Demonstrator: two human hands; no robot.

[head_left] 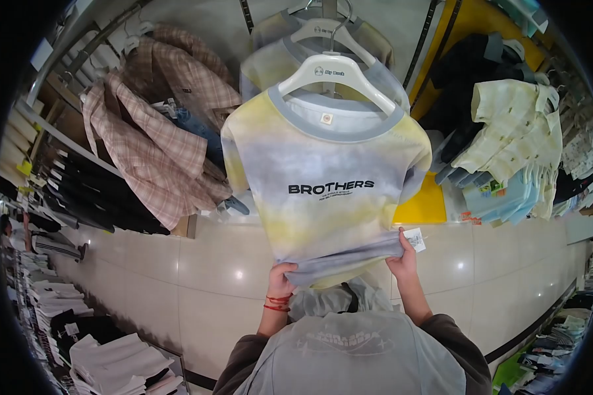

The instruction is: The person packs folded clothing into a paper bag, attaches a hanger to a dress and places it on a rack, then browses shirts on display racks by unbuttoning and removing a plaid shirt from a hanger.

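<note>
A yellow and grey tie-dye T-shirt [329, 164] printed "BROTHERS" hangs from a white hanger [339, 71] in front of me. My left hand [281, 280] grips the shirt's lower left hem, fingers wrapped round the fabric. At the right side of the hem, my right hand [403, 258] pinches the cloth, beside a small white tag [414, 239]. The hem is folded up between the two hands. Behind this shirt hangs another one with similar colours [260, 69], partly hidden.
Pink plaid shirts [153, 148] hang at the left, above black garments [102, 197]. At the right hangs a pale checked shirt [517, 125]. Folded white clothes [115, 362] lie at the lower left. A person [49, 243] is at the far left.
</note>
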